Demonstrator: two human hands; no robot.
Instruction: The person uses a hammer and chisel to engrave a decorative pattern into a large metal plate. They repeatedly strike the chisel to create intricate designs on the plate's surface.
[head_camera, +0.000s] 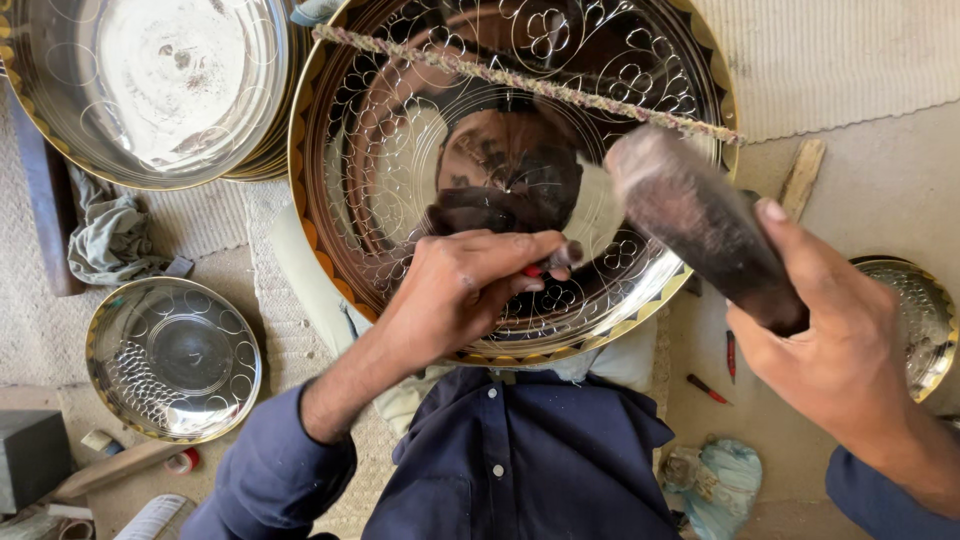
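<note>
Workshop floor strewn with mats and rags: large engraved, gold-rimmed metal tray (420, 120) tilted over lap, left hand (460, 290) pinching a red-handled chisel (555, 262) against its face, right hand (830, 330) fisted around a dark wooden mallet (700, 220), head up-left, just right of chisel.

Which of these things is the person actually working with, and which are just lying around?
In use:
- large engraved metal tray
- small chisel in the left hand
- dark wooden mallet in the right hand

Lying about:
- small engraved plate
- stack of plain trays
- grey rag
- red-handled tools on the floor
</note>
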